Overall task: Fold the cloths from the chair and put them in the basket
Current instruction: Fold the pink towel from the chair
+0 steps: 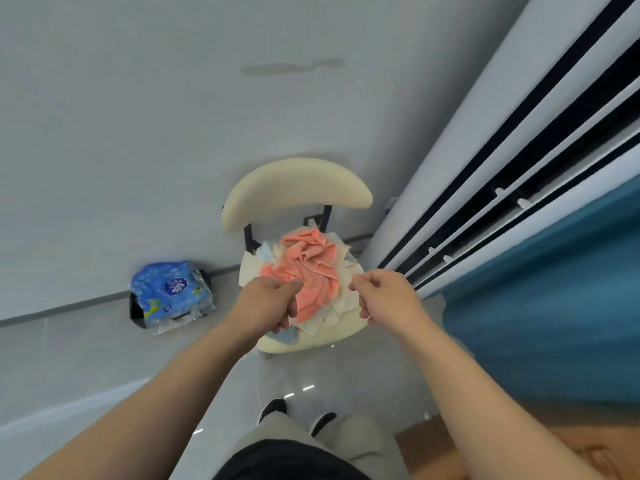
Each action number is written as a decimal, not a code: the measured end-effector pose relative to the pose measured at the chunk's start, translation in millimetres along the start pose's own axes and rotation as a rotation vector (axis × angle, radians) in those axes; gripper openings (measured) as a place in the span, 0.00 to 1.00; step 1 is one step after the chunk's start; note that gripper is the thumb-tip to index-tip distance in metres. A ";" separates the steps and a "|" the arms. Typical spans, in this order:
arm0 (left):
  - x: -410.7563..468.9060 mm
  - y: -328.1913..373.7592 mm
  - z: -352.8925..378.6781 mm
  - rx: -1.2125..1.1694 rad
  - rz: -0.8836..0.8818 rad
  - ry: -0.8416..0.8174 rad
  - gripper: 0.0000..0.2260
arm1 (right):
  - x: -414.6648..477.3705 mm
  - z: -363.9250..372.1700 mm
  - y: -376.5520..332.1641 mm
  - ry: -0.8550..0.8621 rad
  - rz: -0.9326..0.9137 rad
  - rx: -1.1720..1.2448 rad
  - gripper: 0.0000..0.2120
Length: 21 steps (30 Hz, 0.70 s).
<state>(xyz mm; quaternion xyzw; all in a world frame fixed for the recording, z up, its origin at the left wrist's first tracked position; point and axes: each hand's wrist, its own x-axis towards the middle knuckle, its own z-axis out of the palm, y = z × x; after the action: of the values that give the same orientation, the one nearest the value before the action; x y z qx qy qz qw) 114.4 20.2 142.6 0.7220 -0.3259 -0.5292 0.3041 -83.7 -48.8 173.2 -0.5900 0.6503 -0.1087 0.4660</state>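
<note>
Folds of soft pink cloth [313,268] bunch under the left hand [268,303], whose curled fingers grip it; right hand [386,297] curled, grasp unclear.

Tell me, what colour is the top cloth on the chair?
The top cloth is salmon pink; head view.

A black top [287,460] at six o'clock, over pale khaki trousers [349,441] and dark shoes [273,408] (one half hidden). Arms run bare to the left hand [266,299] and right hand [384,296].
</note>
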 end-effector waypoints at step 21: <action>61.1 -20.6 175.4 -0.224 -0.223 0.340 0.17 | 218.3 -28.3 108.0 -0.348 -0.300 -0.567 0.12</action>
<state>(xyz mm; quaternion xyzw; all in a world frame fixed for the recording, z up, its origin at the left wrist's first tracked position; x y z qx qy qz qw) -37.4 -32.3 47.1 0.7939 -0.1274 -0.4632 0.3727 -147.9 -219.8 9.6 -0.7943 0.4719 0.1109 0.3663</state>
